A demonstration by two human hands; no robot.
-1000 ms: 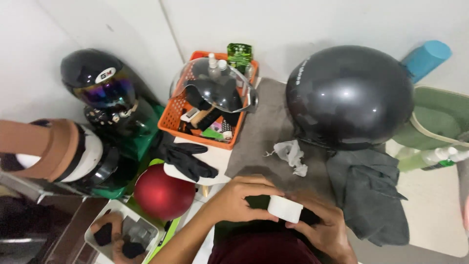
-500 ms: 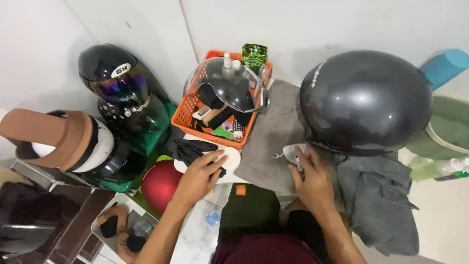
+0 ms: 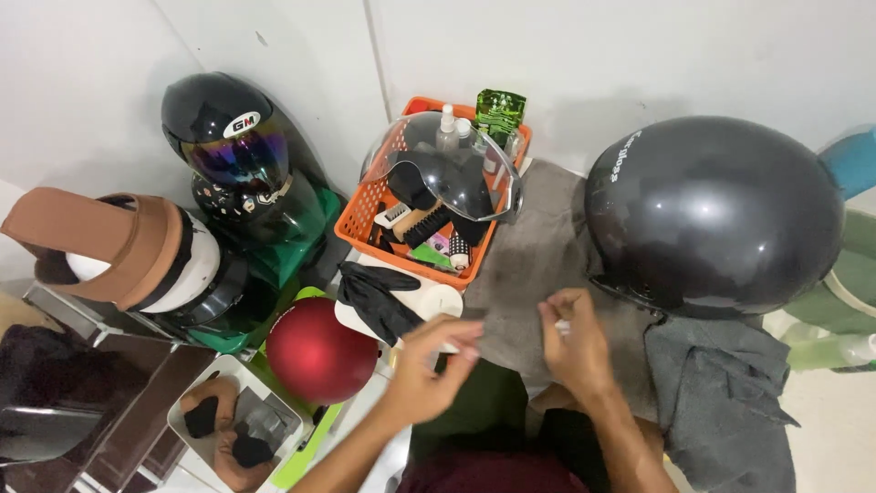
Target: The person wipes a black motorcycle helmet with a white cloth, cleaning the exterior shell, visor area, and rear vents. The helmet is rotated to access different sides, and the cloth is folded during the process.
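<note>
My right hand [image 3: 573, 345] hovers over a grey towel [image 3: 529, 265] and pinches a small white piece [image 3: 562, 326] between thumb and fingers. My left hand [image 3: 427, 367] is just to its left, blurred, with the fingers stretched toward the towel's near edge and nothing visible in them. It is next to a white board [image 3: 438, 301] with a black glove [image 3: 379, 297] lying on it. A large glossy black helmet [image 3: 712, 215] rests on the towel, directly beyond my right hand.
An orange basket [image 3: 365, 215] at the back holds a clear visor [image 3: 447, 164], brushes and spray bottles. Left stand a black helmet with an iridescent visor [image 3: 233, 146], a brown and white helmet [image 3: 128, 251] and a red helmet [image 3: 319, 351]. A dark grey cloth [image 3: 721, 402] lies right.
A second ago both hands held a white pad close to my body. They then spread apart toward the white board and the helmet, and have now drawn closer together over the towel.
</note>
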